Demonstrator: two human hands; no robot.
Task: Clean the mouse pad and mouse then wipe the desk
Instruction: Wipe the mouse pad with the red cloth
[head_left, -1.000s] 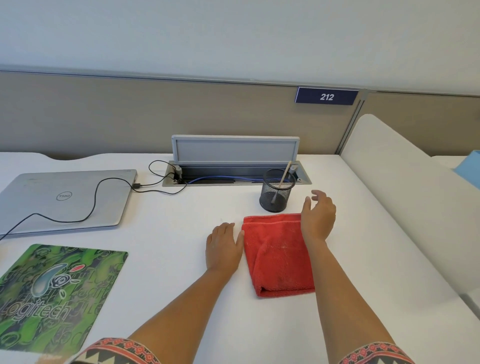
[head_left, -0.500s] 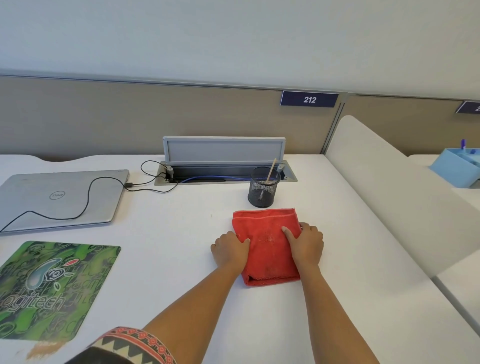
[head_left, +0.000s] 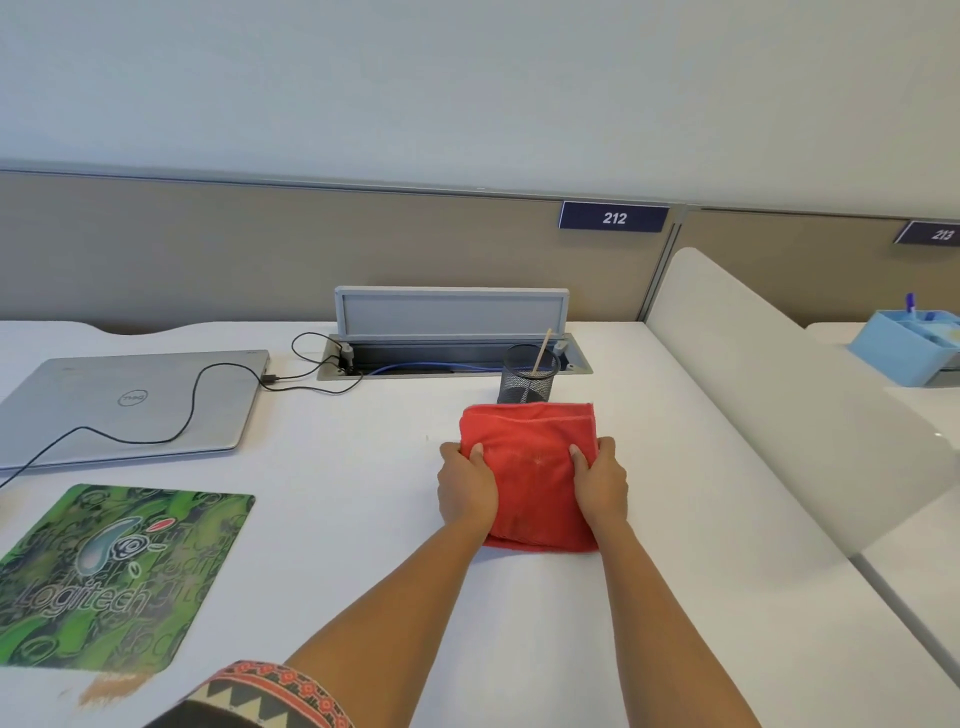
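A folded red cloth (head_left: 530, 467) lies on the white desk (head_left: 363, 467), just in front of the pen cup. My left hand (head_left: 467, 486) grips the cloth's left edge, thumb on top. My right hand (head_left: 600, 480) grips its right edge the same way. A green Logitech mouse pad (head_left: 111, 571) lies flat at the near left. An orange-brown smear (head_left: 111, 686) marks the desk by the pad's near edge. No mouse is in view.
A shut silver laptop (head_left: 124, 405) with a black cable (head_left: 192, 410) sits at the back left. A black mesh pen cup (head_left: 529, 375) stands before the open cable tray (head_left: 452, 338). A white divider (head_left: 779, 389) borders the right. A blue organiser (head_left: 909, 345) is beyond it.
Both hands have closed onto the cloth's side edges; a second ago the left lay flat beside it and the right hovered over its far corner. The view has shifted right.
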